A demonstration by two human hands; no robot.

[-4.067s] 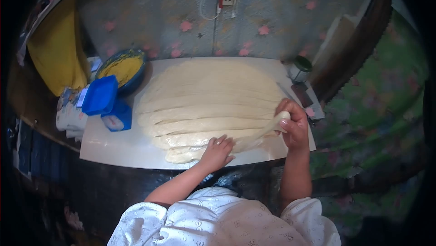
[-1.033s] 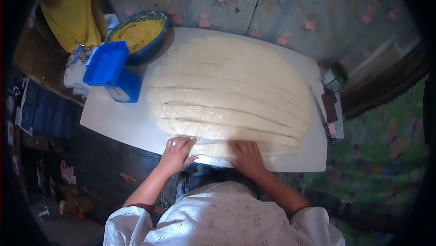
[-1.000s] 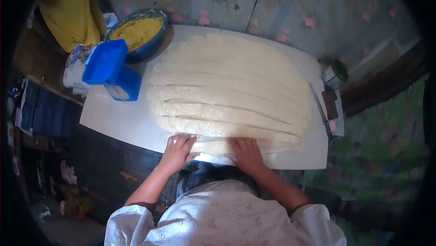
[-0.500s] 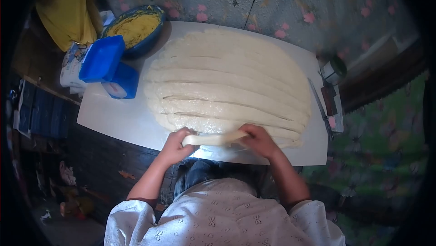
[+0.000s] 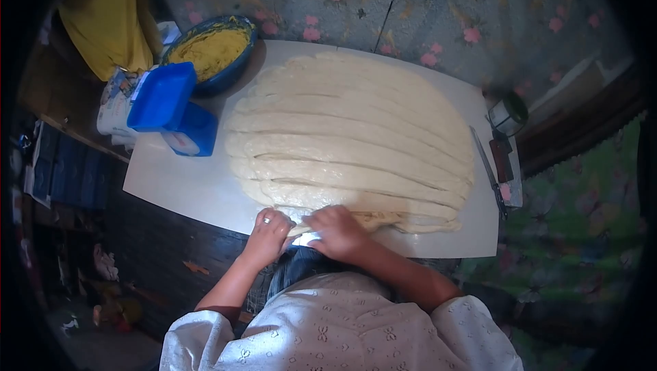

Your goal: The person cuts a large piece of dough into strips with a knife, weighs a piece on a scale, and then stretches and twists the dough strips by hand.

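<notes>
A wide sheet of pale dough [image 5: 349, 124], cut into long crosswise strips, covers most of the white tabletop [image 5: 178, 189]. At its near edge my left hand [image 5: 269, 235], with a ring on one finger, is closed around the left end of a dough strip [image 5: 297, 231]. My right hand [image 5: 337, 234] grips the same strip just to the right, close to the left hand, its fingers curled over the dough. Further right, a strip lies along the near edge, partly hidden by my right hand and forearm.
At the back left stand a blue scale with a tray [image 5: 161, 100] and a blue bowl [image 5: 239, 73] of yellow mixture. A knife [image 5: 487, 165], a brown-handled blade [image 5: 501, 159] and a can [image 5: 508, 114] are along the right edge. A patterned wall [image 5: 328, 15] rises behind.
My right hand has moved left along the strip toward my left hand. The strip, held up between both hands before, is now lower and bunched near them. The view has shifted slightly.
</notes>
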